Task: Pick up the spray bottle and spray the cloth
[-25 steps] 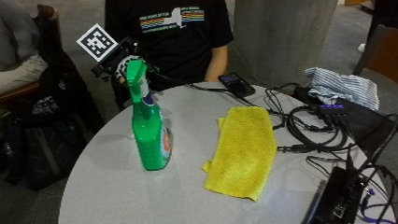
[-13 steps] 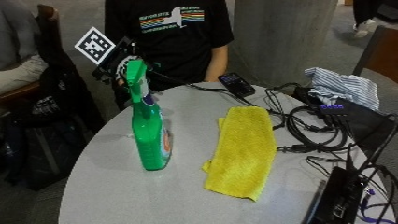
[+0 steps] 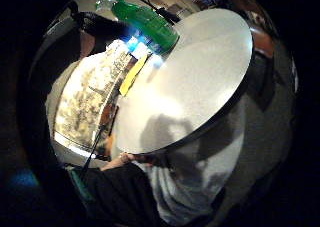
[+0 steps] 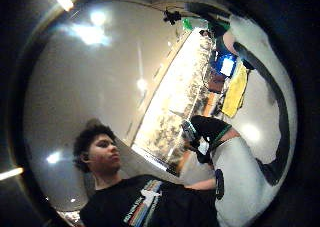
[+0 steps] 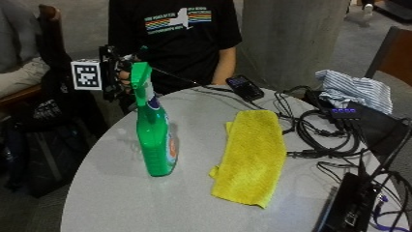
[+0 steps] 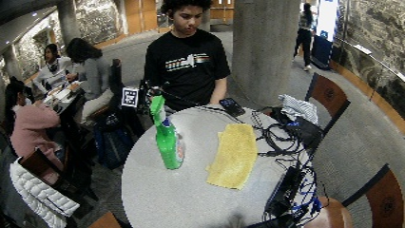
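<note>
Bottle (image 5: 156, 135) stands upright on the table (image 5: 128, 203), toward the edge nearest the person, with the cloth (image 5: 252, 154) just beside it and not touching. Over the last second the gloved right hand (image 5: 122, 77) has moved from just behind the spray head toward its side, level with the trigger; the bottle itself has not shifted. That reads as the approach to the pick-up, with no lift begun and no spraying done. Whether the fingers of that hand are spread or curled cannot be told, since the spray head and the rig hide them, and contact with the bottle is not visible.

The bottle is glossy green plastic, tall and waisted, with a narrow neck, an angular trigger head and a printed label low on its body. The cloth is yellow, soft and napped, folded into 1 long strip with a rumpled corner at its near end. The table is round, pale grey and smooth with a thin dark rim. Beyond the cloth lie looped black cables (image 5: 322, 135), a dark phone (image 5: 243, 87) and a striped, crumpled fabric (image 5: 354, 89)
</note>
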### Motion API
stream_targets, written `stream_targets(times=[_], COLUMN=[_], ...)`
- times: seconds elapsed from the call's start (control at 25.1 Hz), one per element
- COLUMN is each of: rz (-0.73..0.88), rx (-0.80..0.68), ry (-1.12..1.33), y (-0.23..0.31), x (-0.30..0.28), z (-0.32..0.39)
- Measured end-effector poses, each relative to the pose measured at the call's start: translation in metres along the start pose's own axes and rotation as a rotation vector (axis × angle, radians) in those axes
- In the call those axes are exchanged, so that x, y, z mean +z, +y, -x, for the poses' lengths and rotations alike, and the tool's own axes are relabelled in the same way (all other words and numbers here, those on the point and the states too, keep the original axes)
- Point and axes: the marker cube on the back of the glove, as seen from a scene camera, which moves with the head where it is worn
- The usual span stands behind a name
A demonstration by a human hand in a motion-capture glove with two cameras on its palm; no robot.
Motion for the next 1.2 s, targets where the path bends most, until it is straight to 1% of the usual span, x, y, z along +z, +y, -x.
stream_targets(times=[0.24,0.48,0.8,1.2], rz=[0.008,-0.008,-0.032,-0.072], rx=[0.024,0.03,0.038,0.115], ry=[0.023,0.088,0.17,0.31], y=[0.002,-0.02,-0.079,-0.152], x=[0.004,0.014,0.029,0.053], z=[-0.006,-0.012,-0.019,-0.037])
